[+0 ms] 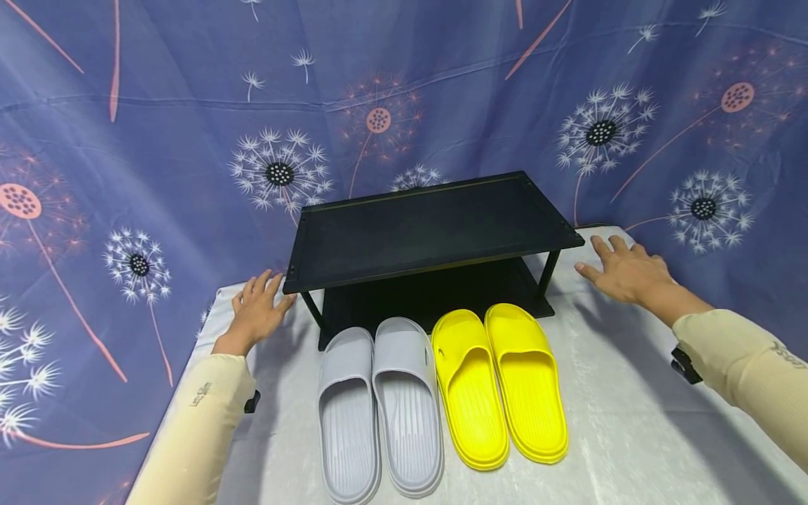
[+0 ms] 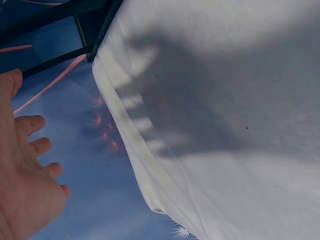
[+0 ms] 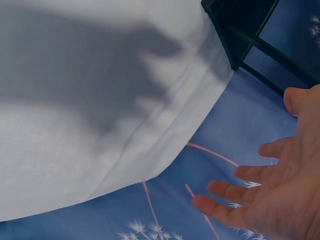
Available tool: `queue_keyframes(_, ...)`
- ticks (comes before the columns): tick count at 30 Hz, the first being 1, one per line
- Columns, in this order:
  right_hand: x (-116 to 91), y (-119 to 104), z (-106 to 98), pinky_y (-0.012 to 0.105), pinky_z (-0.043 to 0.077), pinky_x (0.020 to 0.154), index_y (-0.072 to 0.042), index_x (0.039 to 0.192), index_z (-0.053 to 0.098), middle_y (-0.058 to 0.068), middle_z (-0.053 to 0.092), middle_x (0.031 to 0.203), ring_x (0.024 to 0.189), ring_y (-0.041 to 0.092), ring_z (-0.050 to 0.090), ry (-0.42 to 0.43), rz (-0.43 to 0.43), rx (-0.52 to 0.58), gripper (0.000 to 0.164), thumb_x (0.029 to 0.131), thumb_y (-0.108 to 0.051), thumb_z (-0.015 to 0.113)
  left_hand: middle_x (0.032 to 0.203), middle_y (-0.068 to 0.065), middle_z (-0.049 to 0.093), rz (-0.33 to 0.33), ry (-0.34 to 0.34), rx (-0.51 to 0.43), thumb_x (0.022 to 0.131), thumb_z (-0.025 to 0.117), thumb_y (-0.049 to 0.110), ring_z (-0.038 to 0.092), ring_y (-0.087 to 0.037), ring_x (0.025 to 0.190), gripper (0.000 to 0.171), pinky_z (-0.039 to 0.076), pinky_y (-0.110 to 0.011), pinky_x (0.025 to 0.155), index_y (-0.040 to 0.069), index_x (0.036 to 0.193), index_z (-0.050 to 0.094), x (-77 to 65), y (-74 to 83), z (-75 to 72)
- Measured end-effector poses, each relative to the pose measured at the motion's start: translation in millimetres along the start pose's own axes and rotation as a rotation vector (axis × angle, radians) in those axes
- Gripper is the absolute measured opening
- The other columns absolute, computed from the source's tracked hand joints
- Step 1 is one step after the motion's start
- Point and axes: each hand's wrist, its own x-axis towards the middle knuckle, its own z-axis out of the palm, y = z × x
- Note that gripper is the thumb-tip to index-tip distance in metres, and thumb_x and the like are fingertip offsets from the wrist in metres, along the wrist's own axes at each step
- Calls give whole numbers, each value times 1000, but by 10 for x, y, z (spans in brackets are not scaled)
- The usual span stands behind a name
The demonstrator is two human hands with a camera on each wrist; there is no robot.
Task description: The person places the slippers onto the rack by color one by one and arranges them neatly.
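A black two-tier rack (image 1: 429, 224) stands at the back of a white-covered table. My left hand (image 1: 255, 312) is beside the rack's front left corner, fingers loosely spread and holding nothing; whether the thumb touches the rack, I cannot tell. Off the rack's right end hovers my right hand (image 1: 628, 270), fingers spread, apart from it. In front of the rack lies a pair of grey slippers, the left one (image 1: 347, 421) and the right one (image 1: 407, 414) side by side. Right of them is a yellow pair, a left slipper (image 1: 470, 393) and a right slipper (image 1: 527, 382). All toes point at the rack.
Behind the rack hangs a blue cloth (image 1: 442, 84) printed with dandelions. The white table cover (image 1: 606, 421) ends close to both hands, its edge (image 2: 132, 150) showing in the left wrist view. Shadows of the hands fall on the cover.
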Motion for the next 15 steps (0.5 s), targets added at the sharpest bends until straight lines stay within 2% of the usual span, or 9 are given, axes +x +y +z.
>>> queue_keyframes(9,-73,-86,-22,82,30,86,2,151,12,38,14,146,119,68,23,-2,-4,0,94,92,-72,19,158,-21,10,2,-15,-31,100,33,55,3,-49,141,72,12,-70,104,6,152,21,-41,52,-25)
queue_keyframes(15,-138,-149,-33,80,33,86,4,149,17,38,22,143,117,66,30,7,-9,1,92,94,-70,22,157,-22,13,14,-26,-69,100,34,54,8,-47,141,73,16,-69,102,6,153,19,-59,93,-19)
